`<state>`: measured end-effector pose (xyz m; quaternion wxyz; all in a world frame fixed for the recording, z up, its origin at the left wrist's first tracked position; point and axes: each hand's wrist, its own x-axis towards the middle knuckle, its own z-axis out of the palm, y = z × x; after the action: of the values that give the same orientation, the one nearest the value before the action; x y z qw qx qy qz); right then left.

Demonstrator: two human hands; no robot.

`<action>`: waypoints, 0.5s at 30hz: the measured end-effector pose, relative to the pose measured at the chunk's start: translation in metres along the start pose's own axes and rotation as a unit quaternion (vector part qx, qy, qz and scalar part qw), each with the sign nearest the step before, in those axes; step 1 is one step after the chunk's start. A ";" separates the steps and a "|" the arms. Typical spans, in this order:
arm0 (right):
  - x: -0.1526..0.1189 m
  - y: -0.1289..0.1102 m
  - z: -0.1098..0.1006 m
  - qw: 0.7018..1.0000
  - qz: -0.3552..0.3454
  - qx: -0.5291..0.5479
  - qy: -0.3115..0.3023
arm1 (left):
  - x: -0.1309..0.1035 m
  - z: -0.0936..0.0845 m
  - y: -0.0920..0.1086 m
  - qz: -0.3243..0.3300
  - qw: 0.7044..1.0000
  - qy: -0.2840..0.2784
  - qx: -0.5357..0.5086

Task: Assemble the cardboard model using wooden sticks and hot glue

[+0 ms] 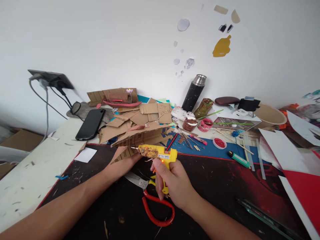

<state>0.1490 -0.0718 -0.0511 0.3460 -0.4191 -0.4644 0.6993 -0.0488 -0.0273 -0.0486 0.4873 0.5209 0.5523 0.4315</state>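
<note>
Cluttered tabletop (42,173); right grip (176,183) clasps yellow glue gun (149,152); left grip (125,164) holds cardboard (141,137) beside the gun's nozzle (135,147), where slipping could cause burns.

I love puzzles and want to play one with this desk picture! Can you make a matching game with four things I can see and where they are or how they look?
Things:
1. glue gun
2. scissors
3. phone
4. flask

Clues:
A. black with a silver top
B. held in the right hand
C. on the dark mat, with a red handle loop
D. left of the cardboard pile

Right pairs: 1-B, 2-C, 3-D, 4-A
</note>
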 end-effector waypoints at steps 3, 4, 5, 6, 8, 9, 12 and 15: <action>0.000 0.000 0.000 1.000 0.001 0.003 0.000 | -0.001 0.000 -0.002 0.032 0.998 0.015 0.047; 0.000 0.000 0.000 1.000 0.000 0.004 -0.001 | -0.001 0.001 -0.002 0.032 0.998 0.015 0.046; 0.000 0.000 0.000 1.000 -0.001 0.004 -0.001 | -0.001 0.001 -0.002 0.032 0.999 0.013 0.042; 0.000 0.000 0.001 1.000 -0.001 0.004 -0.002 | -0.002 0.002 0.000 0.037 0.998 0.012 0.039; 0.000 0.000 0.001 1.000 0.003 -0.001 -0.004 | -0.002 0.003 0.003 0.058 0.997 0.008 0.043; -0.001 0.000 0.001 1.000 0.006 -0.005 -0.004 | -0.001 0.004 0.004 0.072 0.996 0.005 0.051; -0.001 -0.001 0.001 1.000 0.011 -0.010 -0.005 | 0.000 0.005 0.004 0.105 0.990 0.003 0.097; -0.001 0.000 0.002 1.000 0.010 -0.002 -0.008 | 0.001 0.005 0.000 0.122 0.982 0.020 0.144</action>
<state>0.1480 -0.0730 -0.0504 0.3345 -0.4190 -0.4641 0.7051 -0.0442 -0.0268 -0.0494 0.3396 0.6409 0.5502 0.4138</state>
